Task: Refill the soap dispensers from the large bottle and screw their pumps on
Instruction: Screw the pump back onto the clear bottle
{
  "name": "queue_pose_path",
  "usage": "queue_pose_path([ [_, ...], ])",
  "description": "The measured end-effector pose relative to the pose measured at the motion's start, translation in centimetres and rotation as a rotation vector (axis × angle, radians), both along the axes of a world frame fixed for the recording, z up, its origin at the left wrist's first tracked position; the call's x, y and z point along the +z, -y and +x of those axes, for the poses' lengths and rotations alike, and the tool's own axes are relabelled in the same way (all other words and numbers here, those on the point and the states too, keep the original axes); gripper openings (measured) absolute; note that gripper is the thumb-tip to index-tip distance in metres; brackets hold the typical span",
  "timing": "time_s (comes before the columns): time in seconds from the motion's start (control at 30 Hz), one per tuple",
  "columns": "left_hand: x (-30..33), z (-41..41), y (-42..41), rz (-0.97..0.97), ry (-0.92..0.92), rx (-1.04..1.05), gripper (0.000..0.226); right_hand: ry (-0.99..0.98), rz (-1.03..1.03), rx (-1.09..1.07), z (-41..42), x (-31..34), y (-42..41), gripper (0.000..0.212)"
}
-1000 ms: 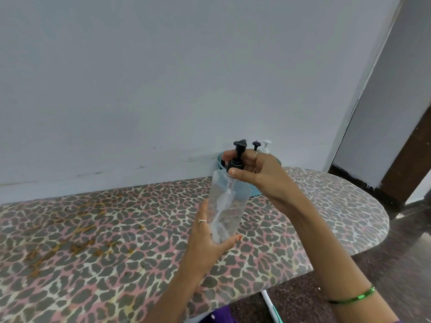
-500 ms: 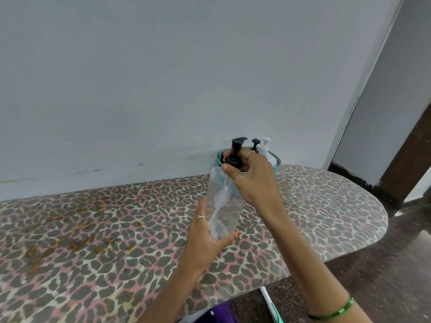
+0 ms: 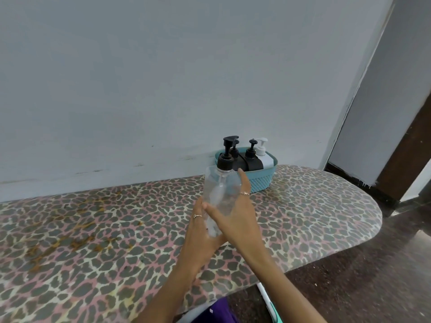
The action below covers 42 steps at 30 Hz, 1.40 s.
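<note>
Leopard-print board (image 3: 93,229); clear dispenser (image 3: 219,190) between fingers (image 3: 242,183)

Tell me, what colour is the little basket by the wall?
The basket is teal, clearest in the head view.

I'm seeing both forearms (image 3: 275,276) showing bare. The left hand (image 3: 200,231) is wearing a thin ring (image 3: 197,216) with a small raised top, the right hand (image 3: 238,220) a gold band (image 3: 245,193). A purple garment (image 3: 217,311) is showing below.
</note>
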<state>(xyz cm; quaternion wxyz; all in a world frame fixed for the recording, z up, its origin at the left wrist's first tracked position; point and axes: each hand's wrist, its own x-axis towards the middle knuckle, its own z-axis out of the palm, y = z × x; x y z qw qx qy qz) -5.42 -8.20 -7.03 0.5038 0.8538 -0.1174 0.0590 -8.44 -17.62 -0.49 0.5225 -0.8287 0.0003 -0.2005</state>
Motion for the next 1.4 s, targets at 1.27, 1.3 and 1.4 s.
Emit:
queue_pose_path([
  [1.27,-3.4,1.6,0.9,0.564,0.189,0.013,0.056,0.016,0.082,-0.319,21.0,-1.9,23.5,0.076],
  [1.3,-3.5,1.7,0.9,0.560,0.199,0.012,0.056,0.021,0.080,-0.312,21.4,-1.9,23.5,0.075],
  [1.4,-3.7,1.8,0.9,0.537,0.225,0.014,0.054,0.031,0.041,-0.279,22.3,-2.0,23.8,0.073],
])
